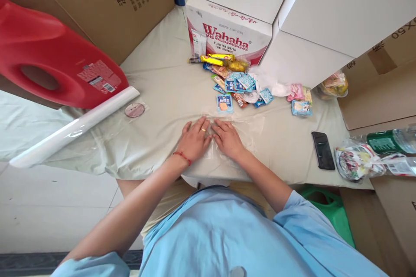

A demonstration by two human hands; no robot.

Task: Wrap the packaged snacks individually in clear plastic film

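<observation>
A thin, clear plastic sheet or bag [251, 132] lies on the cloth-covered table [165, 95]. Both palms are down on it, side by side near the table's front edge. My left hand [195, 139] has its fingers spread and wears a ring and a red string bracelet; it holds nothing. My right hand [228, 139] lies flat close beside it, also holding nothing. Just beyond the fingertips is a blue snack packet [224, 103], and behind it a pile of small snack packets [239, 82] rests against the Wahaha box [227, 37].
A big red jug [65, 58], a white roll [78, 127] and a round pinkish item [134, 110] are at left. Small packets [301, 107], a phone [323, 150], a wrapped bundle [355, 162] and bottles [386, 142] lie at right. Cartons [139, 4] stand behind.
</observation>
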